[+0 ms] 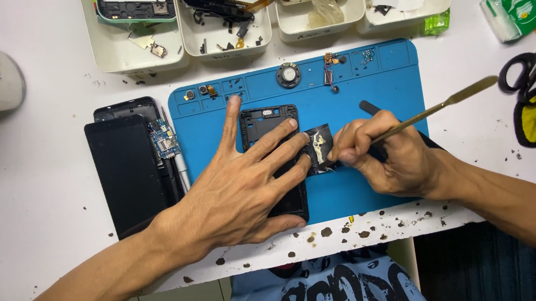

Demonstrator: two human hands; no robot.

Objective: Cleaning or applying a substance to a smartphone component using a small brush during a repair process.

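Tool tip (337, 158) — behind fingers

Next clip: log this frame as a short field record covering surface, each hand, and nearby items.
surface: blue rubber work mat on a white chipped table
left hand: left hand pressed flat, fingers spread, on the black phone frame
right hand: right hand holds a thin metal spatula tool, its tip hidden behind the fingers, at a small black flex piece
left of mat: black phone screen panel, small blue circuit board
top edge: white parts trays
right edge: black-handled scissors
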